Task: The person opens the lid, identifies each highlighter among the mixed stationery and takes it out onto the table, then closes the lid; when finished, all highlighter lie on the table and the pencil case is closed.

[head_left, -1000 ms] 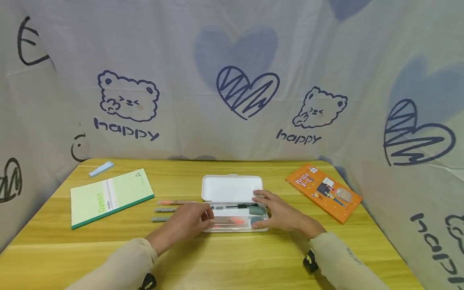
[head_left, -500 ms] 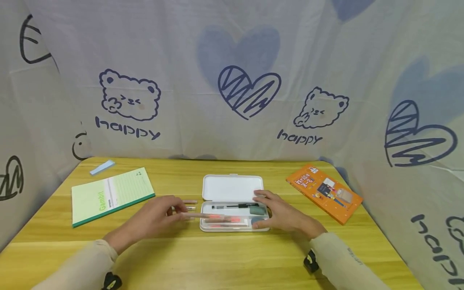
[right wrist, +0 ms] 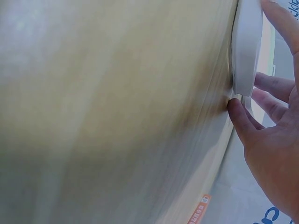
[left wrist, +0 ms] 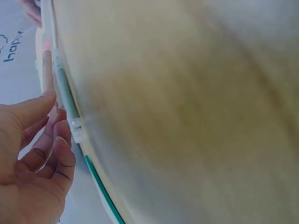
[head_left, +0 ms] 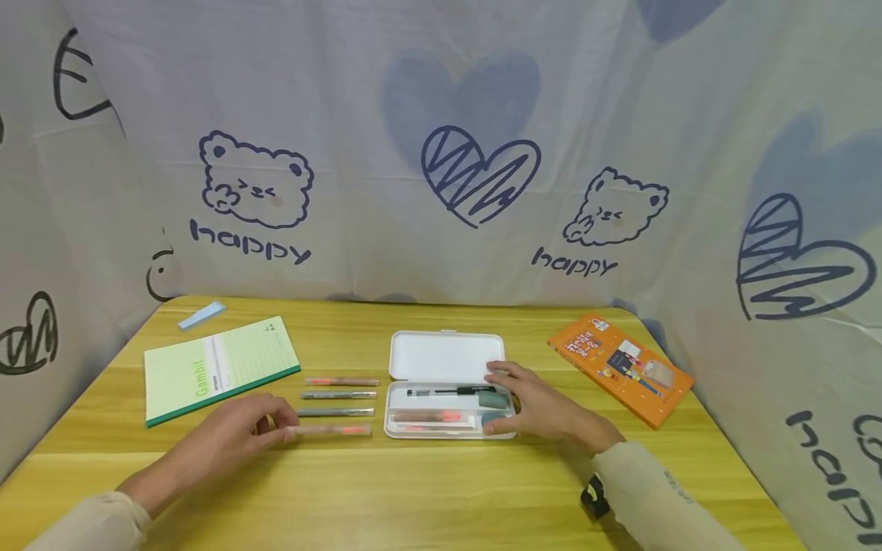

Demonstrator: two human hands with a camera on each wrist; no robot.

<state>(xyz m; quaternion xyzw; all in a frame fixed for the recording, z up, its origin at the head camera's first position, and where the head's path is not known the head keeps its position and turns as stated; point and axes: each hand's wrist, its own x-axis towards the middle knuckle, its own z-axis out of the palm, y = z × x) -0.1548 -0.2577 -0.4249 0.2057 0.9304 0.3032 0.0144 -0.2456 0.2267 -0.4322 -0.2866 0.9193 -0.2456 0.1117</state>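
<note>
My left hand point(head_left: 227, 436) pinches the left end of a clear pen with a pinkish-red section point(head_left: 338, 430), low over the wood table. Both the hand point(left wrist: 37, 158) and pen point(left wrist: 48, 70) show in the left wrist view. Above it in the head view lie three pens in a column, one reddish point(head_left: 341, 381), two grey-green point(head_left: 338, 395). A white pencil case point(head_left: 444, 356) lies open, containing a black pen point(head_left: 451, 392), a reddish pen point(head_left: 427, 416) and a green-grey eraser-like block point(head_left: 492, 399). My right hand point(head_left: 551, 413) holds its right end, thumb at the front, fingers behind.
A pale green notepad point(head_left: 220, 367) lies at the left, with a light blue strip point(head_left: 201, 314) behind it. An orange booklet point(head_left: 623, 367) is at the right. Patterned cloth point(head_left: 358, 229) hangs behind the table.
My left hand has moved from the case leftward and nearer the table's front, carrying the pinkish-red pen out from over the case. The right hand keeps its hold on the case.
</note>
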